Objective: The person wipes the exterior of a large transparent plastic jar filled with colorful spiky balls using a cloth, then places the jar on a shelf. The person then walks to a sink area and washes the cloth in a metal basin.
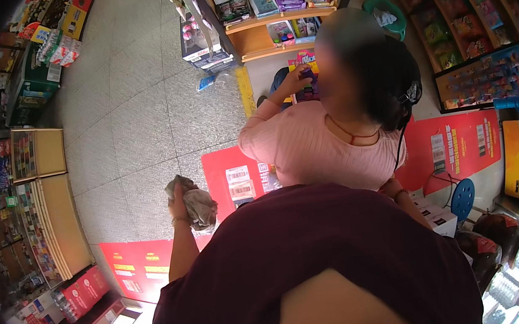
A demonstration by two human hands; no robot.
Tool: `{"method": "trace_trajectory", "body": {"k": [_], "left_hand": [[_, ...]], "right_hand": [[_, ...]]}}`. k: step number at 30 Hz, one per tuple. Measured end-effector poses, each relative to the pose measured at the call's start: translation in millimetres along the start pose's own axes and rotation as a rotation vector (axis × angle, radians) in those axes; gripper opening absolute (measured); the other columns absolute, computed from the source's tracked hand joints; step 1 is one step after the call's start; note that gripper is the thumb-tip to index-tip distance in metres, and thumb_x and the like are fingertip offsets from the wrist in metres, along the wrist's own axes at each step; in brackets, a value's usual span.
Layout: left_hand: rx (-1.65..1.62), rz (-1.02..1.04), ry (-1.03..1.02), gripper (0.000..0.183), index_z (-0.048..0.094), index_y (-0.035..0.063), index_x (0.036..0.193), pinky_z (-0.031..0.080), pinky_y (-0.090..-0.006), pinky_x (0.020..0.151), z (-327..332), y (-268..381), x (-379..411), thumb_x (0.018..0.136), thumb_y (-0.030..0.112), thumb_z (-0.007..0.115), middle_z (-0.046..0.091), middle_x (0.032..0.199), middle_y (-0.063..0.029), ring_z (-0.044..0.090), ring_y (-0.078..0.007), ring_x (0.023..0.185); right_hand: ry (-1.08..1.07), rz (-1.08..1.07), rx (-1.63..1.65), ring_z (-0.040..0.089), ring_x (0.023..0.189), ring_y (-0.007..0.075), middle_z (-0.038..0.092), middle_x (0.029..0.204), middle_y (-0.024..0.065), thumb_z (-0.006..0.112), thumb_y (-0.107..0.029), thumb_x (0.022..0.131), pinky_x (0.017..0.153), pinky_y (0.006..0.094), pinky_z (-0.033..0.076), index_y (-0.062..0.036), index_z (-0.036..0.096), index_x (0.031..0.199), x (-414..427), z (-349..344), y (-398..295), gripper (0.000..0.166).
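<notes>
My left hand point(178, 205) is at the left of my body, shut on a crumpled grey-brown cloth point(201, 207) that hangs over the tiled floor. My right hand point(393, 188) reaches forward at the right, close against the side of a person in a pink top point(316, 145). That hand is partly hidden by the person, so whether it holds anything cannot be told. The person is right in front of me and has a hand point(297, 79) at a box of small purple packs point(307, 89).
A wooden shelf point(252, 44) with snack boxes stands ahead. Red mats point(456, 142) lie on the floor. At the right are a green basket point(404, 23), a blue round stool point(463, 199) and a yellow drinks cooler point(514, 155). Cabinets point(60, 220) line the left.
</notes>
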State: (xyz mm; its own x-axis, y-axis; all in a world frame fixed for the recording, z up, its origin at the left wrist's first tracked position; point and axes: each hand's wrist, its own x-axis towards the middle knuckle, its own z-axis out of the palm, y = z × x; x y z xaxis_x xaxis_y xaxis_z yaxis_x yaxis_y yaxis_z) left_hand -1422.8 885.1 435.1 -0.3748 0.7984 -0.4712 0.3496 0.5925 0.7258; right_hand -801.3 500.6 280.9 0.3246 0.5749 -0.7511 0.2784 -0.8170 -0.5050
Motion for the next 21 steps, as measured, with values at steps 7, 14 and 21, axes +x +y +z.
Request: {"method": "trace_trajectory", "body": {"k": [7, 14, 21], "left_hand": [[-0.069, 0.075, -0.059, 0.062, 0.061, -0.0043, 0.109, 0.051, -0.0329, 0.075, 4.1, 36.5, -15.8, 0.081, 0.051, 0.063, 0.066, 0.098, -0.0128, 0.063, -0.021, 0.088], [-0.276, 0.054, -0.272, 0.053, 0.057, -0.0027, 0.113, 0.052, -0.0309, 0.073, 22.7, 55.5, -9.3, 0.085, 0.042, 0.063, 0.064, 0.099, -0.0102, 0.063, -0.0189, 0.086], [-0.22, 0.05, -0.411, 0.056, 0.057, -0.0037, 0.115, 0.05, -0.0312, 0.078, 62.2, 34.4, 117.0, 0.084, 0.043, 0.064, 0.064, 0.103, -0.0105, 0.062, -0.0198, 0.091]], "right_hand": [[0.019, 0.319, 0.294, 0.064, 0.064, 0.0184, 0.066, 0.075, 0.0078, 0.058, -0.021, 0.085, 0.054, 0.0333, 0.051, -0.0017, 0.063, 0.1, -21.7, 13.4, -14.7, 0.025], [0.067, 0.421, 0.337, 0.064, 0.065, 0.0175, 0.067, 0.081, 0.0083, 0.054, -0.028, 0.086, 0.054, 0.0313, 0.05, -0.0044, 0.066, 0.093, -55.5, 19.9, -38.4, 0.028], [0.183, 0.551, 0.546, 0.062, 0.061, 0.017, 0.066, 0.078, 0.0062, 0.056, -0.031, 0.087, 0.051, 0.0291, 0.048, -0.0078, 0.063, 0.096, -107.9, 66.2, -70.0, 0.026]]}}
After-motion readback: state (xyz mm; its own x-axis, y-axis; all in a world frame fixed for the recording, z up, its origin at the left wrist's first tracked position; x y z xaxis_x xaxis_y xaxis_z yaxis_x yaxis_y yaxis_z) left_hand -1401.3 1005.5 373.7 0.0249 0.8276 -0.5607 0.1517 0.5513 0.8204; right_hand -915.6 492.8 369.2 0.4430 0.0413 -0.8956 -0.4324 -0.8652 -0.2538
